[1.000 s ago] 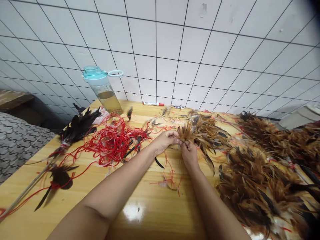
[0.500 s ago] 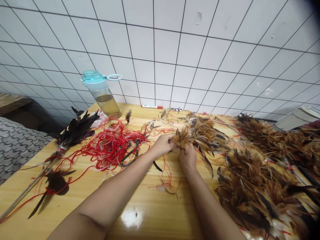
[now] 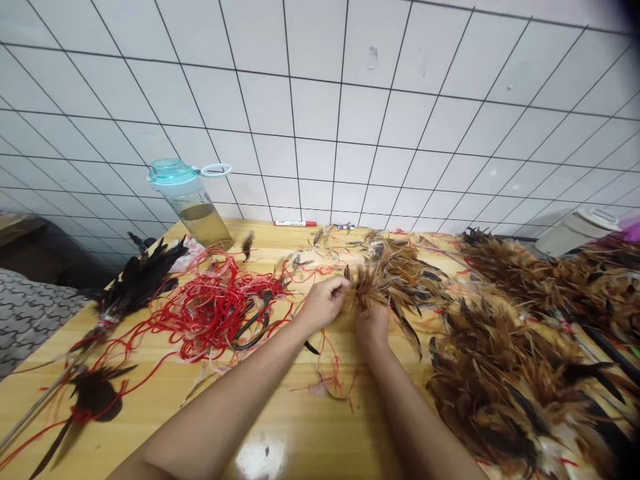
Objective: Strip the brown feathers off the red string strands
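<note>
- A tuft of brown feathers [image 3: 373,283] sits above the tabletop [image 3: 300,433], between the two hands, with a looser spray of brown and black feathers [image 3: 400,280] just behind it.
- The left hand [image 3: 324,305] is curled and pinches the tuft's near edge between fingers and thumb.
- The right hand [image 3: 373,327] is pressed up under the tuft. Its fingers are hidden in the feathers, so whether it grips cannot be told.
- Loose red string [image 3: 333,373] lies on the wood below the hands.
- Left of them is a red string tangle [image 3: 215,313] around black scissor handles [image 3: 250,333].
- Further left lie a black feather bunch [image 3: 135,283] and a dark feather tuft [image 3: 95,393].
- Large brown feather heaps [image 3: 500,380] cover the right side.
- A water bottle [image 3: 193,203] with a teal lid and a red-capped marker [image 3: 295,223] stand against the white tiled wall [image 3: 300,100].
</note>
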Motion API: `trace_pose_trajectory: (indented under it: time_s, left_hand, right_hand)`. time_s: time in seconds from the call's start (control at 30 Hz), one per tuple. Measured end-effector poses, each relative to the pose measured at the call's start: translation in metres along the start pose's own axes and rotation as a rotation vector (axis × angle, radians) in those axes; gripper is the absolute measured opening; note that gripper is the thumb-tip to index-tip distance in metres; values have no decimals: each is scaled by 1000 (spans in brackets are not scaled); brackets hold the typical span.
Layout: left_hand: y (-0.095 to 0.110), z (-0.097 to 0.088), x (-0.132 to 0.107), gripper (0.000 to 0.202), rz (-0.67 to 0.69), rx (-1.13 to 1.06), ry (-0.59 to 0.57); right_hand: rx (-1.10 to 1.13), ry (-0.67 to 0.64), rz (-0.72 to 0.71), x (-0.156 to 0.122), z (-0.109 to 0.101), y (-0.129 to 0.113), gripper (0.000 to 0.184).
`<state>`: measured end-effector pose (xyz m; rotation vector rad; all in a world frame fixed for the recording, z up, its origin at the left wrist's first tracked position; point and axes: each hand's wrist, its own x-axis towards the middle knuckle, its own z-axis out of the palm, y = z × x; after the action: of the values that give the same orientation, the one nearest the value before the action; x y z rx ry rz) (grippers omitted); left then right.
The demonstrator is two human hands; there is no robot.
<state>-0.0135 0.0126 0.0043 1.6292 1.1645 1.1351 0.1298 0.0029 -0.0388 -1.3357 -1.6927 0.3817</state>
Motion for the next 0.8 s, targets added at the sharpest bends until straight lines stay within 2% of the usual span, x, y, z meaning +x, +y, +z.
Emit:
trace_pose_trajectory:
  time_s: [0.1, 0.2, 0.3, 0.4, 0.5, 0.67, 0.8]
  left_hand:
    - [1, 1, 0, 9, -30, -16, 13]
    - [0, 0, 2, 6, -136, -239, -20]
    - [-4, -5, 4, 23, -230, -530, -126]
    - [-9, -11, 6, 36, -292, -712, -218]
    - [-13, -14, 7, 38, -325, -789, -249]
    - [-10, -13, 7, 39, -340, -819, -201]
    - [-10, -12, 8, 38, -322, -837, -226]
  right_hand:
    - [12, 37, 21, 4, 7, 6, 22]
    - [126, 24, 9, 7, 9, 3, 17]
    - [262, -86, 25, 9, 6, -3, 19]
    - [362, -220, 68, 10, 1, -9, 27]
    - [420, -259, 125, 10, -1, -12, 29]
    - [465, -175, 221, 9, 2, -10, 32]
    - [459, -225, 184, 9, 5, -4, 29]
